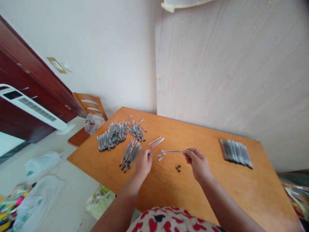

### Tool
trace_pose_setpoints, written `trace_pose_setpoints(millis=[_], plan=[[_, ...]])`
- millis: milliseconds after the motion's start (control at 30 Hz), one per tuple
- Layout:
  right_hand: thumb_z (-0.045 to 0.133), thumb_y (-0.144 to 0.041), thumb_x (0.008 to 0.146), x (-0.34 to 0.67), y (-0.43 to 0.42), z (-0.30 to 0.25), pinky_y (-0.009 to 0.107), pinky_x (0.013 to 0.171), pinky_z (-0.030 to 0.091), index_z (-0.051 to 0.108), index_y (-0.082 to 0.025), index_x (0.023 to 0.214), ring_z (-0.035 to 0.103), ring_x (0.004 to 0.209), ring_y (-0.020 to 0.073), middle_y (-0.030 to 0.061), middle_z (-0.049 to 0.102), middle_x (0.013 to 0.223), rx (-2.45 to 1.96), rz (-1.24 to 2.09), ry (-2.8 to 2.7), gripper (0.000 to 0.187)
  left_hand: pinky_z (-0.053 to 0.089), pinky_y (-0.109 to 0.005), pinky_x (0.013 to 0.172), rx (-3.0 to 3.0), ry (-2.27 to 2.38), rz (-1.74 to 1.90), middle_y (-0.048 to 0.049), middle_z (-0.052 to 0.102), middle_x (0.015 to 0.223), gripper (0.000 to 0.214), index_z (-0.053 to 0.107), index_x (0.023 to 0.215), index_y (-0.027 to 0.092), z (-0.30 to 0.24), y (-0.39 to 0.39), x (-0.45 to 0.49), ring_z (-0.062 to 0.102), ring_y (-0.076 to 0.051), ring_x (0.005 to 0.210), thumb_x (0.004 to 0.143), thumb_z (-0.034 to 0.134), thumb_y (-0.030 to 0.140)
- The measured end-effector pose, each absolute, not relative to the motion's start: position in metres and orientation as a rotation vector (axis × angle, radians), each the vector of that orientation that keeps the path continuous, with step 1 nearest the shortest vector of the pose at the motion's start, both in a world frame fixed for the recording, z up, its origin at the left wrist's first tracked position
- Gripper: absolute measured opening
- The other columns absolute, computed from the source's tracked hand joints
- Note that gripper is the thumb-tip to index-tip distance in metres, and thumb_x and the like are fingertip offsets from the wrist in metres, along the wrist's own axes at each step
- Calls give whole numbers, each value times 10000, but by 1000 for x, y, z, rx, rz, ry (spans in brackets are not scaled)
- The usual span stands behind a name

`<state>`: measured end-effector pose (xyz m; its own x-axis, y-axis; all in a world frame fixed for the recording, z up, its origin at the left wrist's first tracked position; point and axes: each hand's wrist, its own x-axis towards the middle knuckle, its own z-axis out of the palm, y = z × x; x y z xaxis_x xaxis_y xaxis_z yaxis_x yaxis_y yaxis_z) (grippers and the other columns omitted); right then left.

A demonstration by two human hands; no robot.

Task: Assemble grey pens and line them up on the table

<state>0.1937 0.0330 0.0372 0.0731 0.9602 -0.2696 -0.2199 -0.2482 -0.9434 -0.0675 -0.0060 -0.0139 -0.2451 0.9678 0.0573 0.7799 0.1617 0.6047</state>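
My right hand (197, 161) pinches the end of a thin clear pen refill (172, 151) that points left, just above the orange wooden table (231, 190). My left hand (143, 162) is closed in a pinch on a tiny piece I cannot make out. Between the hands lie small clear caps (161, 156) and two loose clear tubes (156, 141). A few small black pieces (178, 168) sit just left of my right hand. A bundle of grey pen barrels (130, 154) lies beside my left hand.
A big pile of grey pen barrels (112, 134) lies at the table's far left, and a neat row of pens (236, 153) at the far right. A wooden chair (88, 112) holding a plastic bag stands behind the table. Plastic bags (41, 193) litter the floor at left.
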Motion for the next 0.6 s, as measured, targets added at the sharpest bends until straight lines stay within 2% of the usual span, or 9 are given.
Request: trace_pose_setpoints(millis=[233,433,600], plan=[[747,-414,720,198,33,32,256,506,371,638,-188,746,498,559,114,17,650,674,-1317,1394,-818,253,458,-327,854,1744,2098,680,-100,688,986,157,625,1019,152,-20,2,-65,632,-191,931,902,527,190],[755,-426,712,198,34,30,254,485,368,636,-188,742,503,545,119,26,654,668,-1333,1386,-807,268,448,-323,824,1842,1960,582,-83,673,952,173,645,954,176,-22,-2,-44,615,-196,899,909,564,321],[755,-433,706,198,34,29,256,485,374,638,-193,743,507,547,124,27,651,668,-1336,1384,-811,269,433,-329,830,1873,1943,477,-87,649,1000,181,660,1017,191,-20,-6,-34,598,-206,936,879,604,293]])
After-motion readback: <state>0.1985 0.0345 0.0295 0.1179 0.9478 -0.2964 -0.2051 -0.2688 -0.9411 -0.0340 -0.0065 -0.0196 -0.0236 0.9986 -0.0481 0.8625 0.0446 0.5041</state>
